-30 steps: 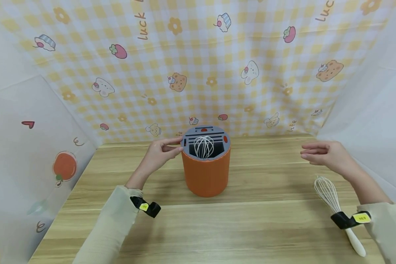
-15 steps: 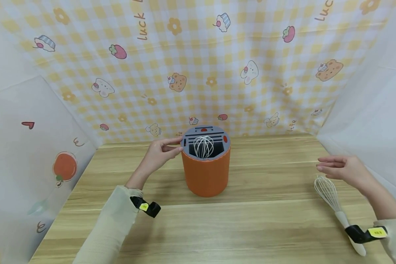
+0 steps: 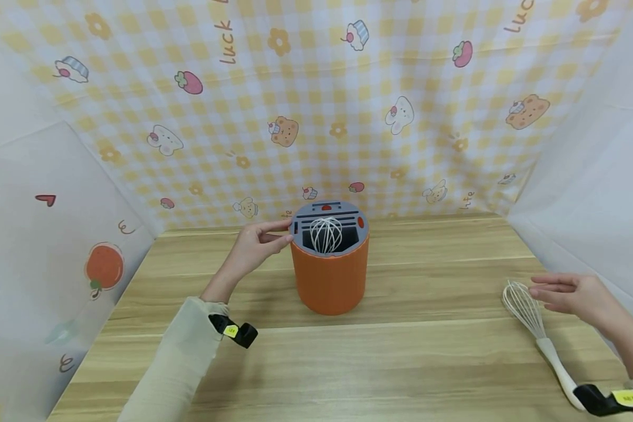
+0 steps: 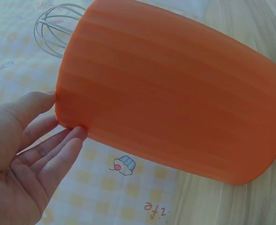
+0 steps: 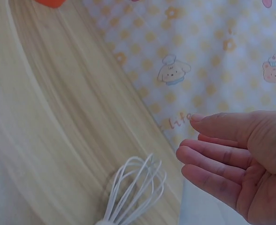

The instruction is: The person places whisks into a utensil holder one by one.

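Note:
An orange utensil holder (image 3: 330,284) with a grey slotted lid stands upright on the wooden table. The wire end of a whisk (image 3: 325,235) pokes out of the lid's large opening; the rest of it is hidden inside. My left hand (image 3: 253,245) touches the holder's left side at the rim, thumb and fingertips laid against it with fingers fairly straight, as the left wrist view of the hand (image 4: 30,154) confirms. A second whisk (image 3: 545,340), white with a wire head, lies on the table at the right. Above its wire head hovers my right hand (image 3: 569,293), relaxed and holding nothing.
Behind the wooden table (image 3: 417,375) hangs a yellow checked cloth (image 3: 343,158) with cartoon prints, close behind the holder. White cloth walls (image 3: 585,170) bound the table at both sides. A black camera (image 3: 603,401) is strapped at the right wrist.
My right hand has moved right and toward me, from left of the lying whisk to above its wire head. The left hand and the holder have stayed put.

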`<state>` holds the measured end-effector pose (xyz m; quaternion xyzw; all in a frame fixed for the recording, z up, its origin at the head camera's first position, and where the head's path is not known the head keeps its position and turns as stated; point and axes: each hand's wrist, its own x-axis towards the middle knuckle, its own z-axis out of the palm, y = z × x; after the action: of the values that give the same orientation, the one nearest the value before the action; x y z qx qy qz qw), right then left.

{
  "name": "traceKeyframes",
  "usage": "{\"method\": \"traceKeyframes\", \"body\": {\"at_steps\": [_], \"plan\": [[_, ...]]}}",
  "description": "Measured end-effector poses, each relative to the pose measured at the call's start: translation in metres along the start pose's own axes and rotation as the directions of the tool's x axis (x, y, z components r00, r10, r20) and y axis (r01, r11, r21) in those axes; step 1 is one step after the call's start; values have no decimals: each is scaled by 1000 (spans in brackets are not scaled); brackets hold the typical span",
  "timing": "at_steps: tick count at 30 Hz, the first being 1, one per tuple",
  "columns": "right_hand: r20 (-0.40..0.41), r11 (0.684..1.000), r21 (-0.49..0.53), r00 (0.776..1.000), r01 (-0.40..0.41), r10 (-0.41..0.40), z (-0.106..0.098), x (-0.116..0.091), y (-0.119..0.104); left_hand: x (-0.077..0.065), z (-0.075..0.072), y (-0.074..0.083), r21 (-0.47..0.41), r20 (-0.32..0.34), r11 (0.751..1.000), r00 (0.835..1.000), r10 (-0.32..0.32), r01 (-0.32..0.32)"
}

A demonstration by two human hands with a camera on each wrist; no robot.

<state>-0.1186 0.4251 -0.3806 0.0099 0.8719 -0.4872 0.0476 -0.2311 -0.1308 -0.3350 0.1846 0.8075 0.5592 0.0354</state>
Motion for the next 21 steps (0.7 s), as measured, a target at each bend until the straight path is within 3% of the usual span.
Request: {"method": "traceKeyframes", "body": {"at_steps": [16,21], "plan": [[5,978,-151,989,-146,148,-4,-34,39,1,0,-2,-10,4,1000,1000,1,-1],[11,973,-122,980,-195,198,-4,-38,50,0,0,-1,-10,2,1000,1000,-5,5]]}}
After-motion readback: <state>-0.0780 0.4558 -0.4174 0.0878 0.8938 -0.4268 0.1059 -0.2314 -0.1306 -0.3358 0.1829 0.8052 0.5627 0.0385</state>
